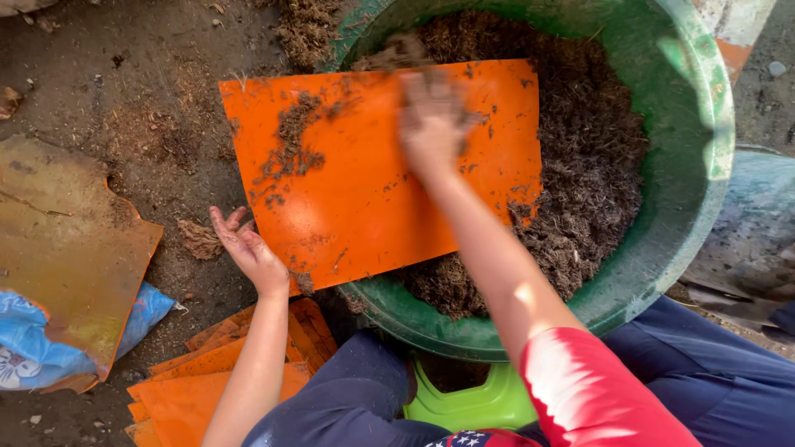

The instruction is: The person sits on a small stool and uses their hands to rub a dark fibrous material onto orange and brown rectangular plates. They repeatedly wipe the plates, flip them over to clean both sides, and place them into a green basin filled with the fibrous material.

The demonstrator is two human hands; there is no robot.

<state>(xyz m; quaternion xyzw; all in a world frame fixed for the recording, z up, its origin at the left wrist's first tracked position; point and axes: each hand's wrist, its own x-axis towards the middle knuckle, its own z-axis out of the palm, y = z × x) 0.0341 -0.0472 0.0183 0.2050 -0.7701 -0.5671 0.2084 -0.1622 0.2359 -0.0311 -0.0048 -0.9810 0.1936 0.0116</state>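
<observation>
Spreading looks like the step in hand: the right hand [432, 124], blurred with motion, lies on the flat orange rectangular plastic sheet [364, 199] near its far edge; whether its fingers are curled I cannot tell. The left hand [247, 248], fingers open and soiled, steadies the sheet's near left corner. The sheet rests across the rim of the big round green plastic tub [704, 165] of brown fibrous compost [580, 149]. Evening the clumps needs a firm hold.
</observation>
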